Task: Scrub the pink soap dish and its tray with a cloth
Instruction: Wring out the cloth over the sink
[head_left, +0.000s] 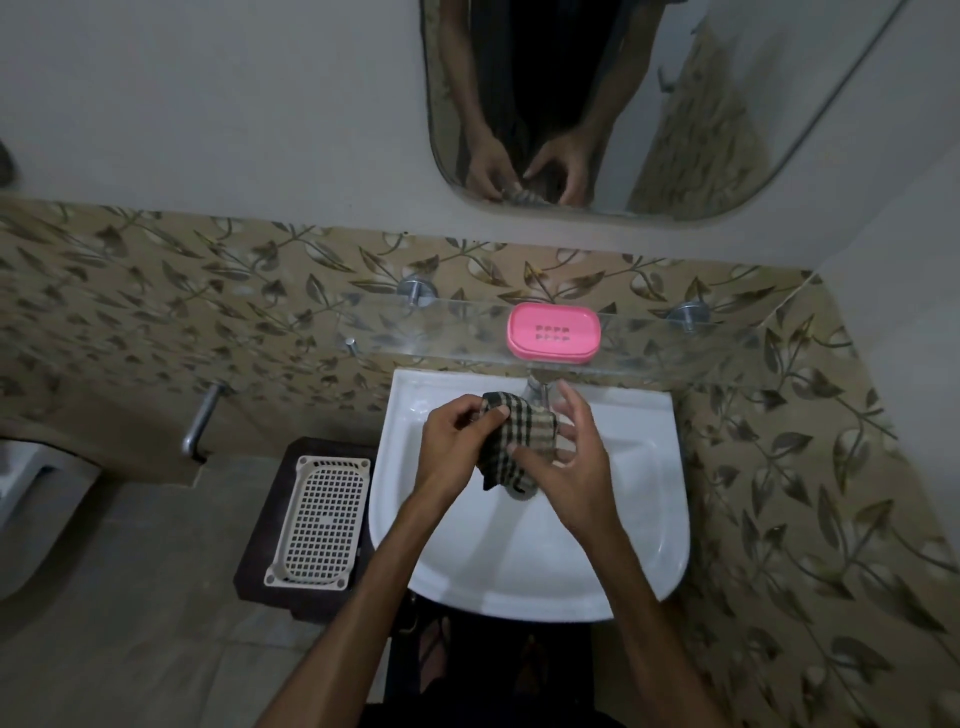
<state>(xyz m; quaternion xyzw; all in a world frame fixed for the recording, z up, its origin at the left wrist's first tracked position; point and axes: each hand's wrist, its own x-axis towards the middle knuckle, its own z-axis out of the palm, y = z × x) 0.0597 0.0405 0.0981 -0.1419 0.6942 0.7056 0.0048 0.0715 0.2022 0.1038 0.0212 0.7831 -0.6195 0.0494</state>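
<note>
Both hands work the checked cloth over the basin; my left hand pinches it, my right hand clasps it; the pink soap dish lies ahead on the glass shelf, long axis crosswise, nearer my right.

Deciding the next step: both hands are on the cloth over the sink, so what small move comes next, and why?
Probably free the right hand and reach up for the pink soap dish: it sits untouched on the glass shelf, while the left hand already grips the checked cloth.
</note>
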